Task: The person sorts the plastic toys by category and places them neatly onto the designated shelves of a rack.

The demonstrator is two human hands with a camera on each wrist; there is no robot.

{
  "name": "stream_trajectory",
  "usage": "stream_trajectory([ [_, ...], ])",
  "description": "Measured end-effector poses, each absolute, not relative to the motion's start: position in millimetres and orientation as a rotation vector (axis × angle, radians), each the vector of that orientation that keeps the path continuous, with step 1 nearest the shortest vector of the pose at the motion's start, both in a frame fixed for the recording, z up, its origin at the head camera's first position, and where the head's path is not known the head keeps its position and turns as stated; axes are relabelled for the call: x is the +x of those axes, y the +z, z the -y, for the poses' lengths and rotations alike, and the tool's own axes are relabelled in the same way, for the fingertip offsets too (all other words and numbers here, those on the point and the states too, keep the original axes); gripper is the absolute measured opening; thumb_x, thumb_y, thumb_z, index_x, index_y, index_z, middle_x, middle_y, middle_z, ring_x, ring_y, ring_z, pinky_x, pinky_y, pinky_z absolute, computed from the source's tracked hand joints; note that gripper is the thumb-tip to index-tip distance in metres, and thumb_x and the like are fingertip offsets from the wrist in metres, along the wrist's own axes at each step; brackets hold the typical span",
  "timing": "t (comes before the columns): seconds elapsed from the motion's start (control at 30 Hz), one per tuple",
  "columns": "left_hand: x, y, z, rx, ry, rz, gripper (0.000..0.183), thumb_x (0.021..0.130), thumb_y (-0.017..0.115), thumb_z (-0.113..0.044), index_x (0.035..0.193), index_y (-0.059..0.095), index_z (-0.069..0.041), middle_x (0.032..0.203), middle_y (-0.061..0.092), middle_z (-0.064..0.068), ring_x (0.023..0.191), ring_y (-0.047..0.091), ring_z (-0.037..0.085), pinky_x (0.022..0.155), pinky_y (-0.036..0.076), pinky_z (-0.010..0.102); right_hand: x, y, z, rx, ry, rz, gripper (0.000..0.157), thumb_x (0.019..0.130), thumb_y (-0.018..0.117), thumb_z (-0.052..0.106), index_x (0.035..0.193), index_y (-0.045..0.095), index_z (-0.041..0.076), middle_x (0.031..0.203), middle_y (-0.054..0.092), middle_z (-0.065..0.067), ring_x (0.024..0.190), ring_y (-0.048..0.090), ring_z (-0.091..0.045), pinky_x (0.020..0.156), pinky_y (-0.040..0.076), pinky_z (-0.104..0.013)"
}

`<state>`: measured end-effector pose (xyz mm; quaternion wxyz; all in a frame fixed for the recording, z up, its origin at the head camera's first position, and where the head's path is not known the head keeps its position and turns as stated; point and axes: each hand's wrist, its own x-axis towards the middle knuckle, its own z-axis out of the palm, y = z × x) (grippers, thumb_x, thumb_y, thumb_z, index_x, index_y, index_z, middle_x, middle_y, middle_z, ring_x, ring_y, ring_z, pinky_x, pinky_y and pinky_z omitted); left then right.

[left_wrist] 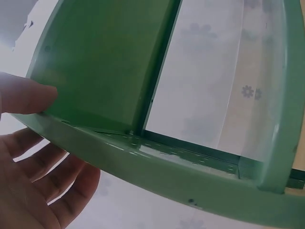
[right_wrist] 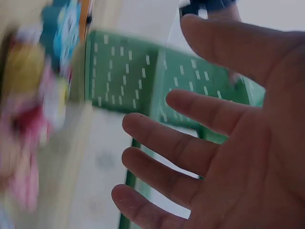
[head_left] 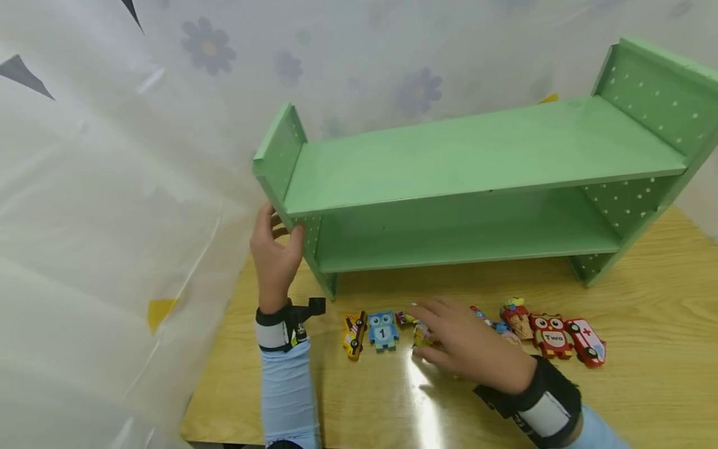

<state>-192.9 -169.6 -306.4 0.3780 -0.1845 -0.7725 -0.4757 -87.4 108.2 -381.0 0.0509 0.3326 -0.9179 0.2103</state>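
Observation:
A green two-tier shelf (head_left: pixel 449 162) with white-dotted side panels stands on the table. My left hand (head_left: pixel 275 255) grips the edge of its left side panel, thumb inside and fingers outside; in the left wrist view the thumb (left_wrist: pixel 28 95) lies over the panel edge. My right hand (head_left: pixel 471 343) is over the row of small toys, fingers spread and palm bare in the right wrist view. It partly hides the middle toys. Left of it lie a blue owl (head_left: pixel 383 331) marked 1 and a yellow vehicle (head_left: pixel 354 335).
Right of my right hand lie an ice-cream-like figure (head_left: pixel 517 319), a red owl (head_left: pixel 552 337) marked Two and a red-and-white ambulance (head_left: pixel 586 342). The wooden table (head_left: pixel 235 399) ends at the left and front. Pale flowered sheeting (head_left: pixel 359 62) hangs behind the shelf.

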Motion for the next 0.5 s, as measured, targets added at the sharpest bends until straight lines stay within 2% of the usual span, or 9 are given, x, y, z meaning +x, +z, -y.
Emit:
stream_trajectory([
  [0.17,-195.3,-309.5,169.8,-0.469,-1.248,1.960,0.042,0.083,0.062,0.006,0.125,0.055,0.005,0.116,0.060,0.026,0.098,0.060,0.035,0.074,0.053,0.052,-103.2,-394.6,-70.7,1.168,0.645,2.783,0.053,0.087,0.068,0.036,0.131,0.055,0.009,0.122,0.061,-0.010,0.116,0.053,-0.029,0.093,0.047,-0.051],
  [0.4,-191.1,-314.7,175.3,-0.447,-1.226,1.972,0.043,0.083,0.061,0.006,0.125,0.055,0.005,0.114,0.061,0.026,0.095,0.061,0.036,0.072,0.054,0.053,-109.2,-417.3,-46.4,1.177,0.728,2.772,0.047,0.085,0.070,0.032,0.126,0.059,0.011,0.123,0.059,-0.012,0.119,0.049,-0.033,0.089,0.044,-0.062],
  [0.5,-190.5,-314.9,176.6,-0.447,-1.220,1.981,0.043,0.084,0.061,0.006,0.126,0.054,0.005,0.116,0.061,0.026,0.095,0.061,0.036,0.072,0.053,0.052,-112.9,-423.4,-40.9,1.141,0.720,2.736,0.042,0.085,0.069,0.029,0.123,0.061,0.011,0.122,0.060,-0.013,0.120,0.048,-0.035,0.088,0.043,-0.063],
])
